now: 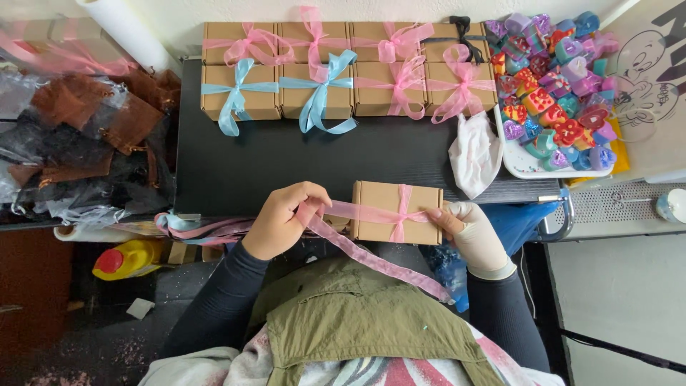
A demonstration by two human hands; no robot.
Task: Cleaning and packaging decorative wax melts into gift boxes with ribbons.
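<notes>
A small brown cardboard box (382,196) rests at the near edge of the black table (286,157), crossed by a sheer pink ribbon (361,211). My left hand (282,218) pinches that ribbon just left of the box and pulls it taut. My right hand (471,232), in a pale glove, presses the ribbon against the box's right side. A long loose end of the ribbon trails down across my green apron toward the right.
Several tied boxes with pink and blue bows (314,78) line the far edge. A white tray (525,168) of colourful wrapped pieces (557,93) sits right, a crumpled white glove (473,154) beside it. Dark organza bags (78,129) lie left; a yellow bottle (132,259) stands below.
</notes>
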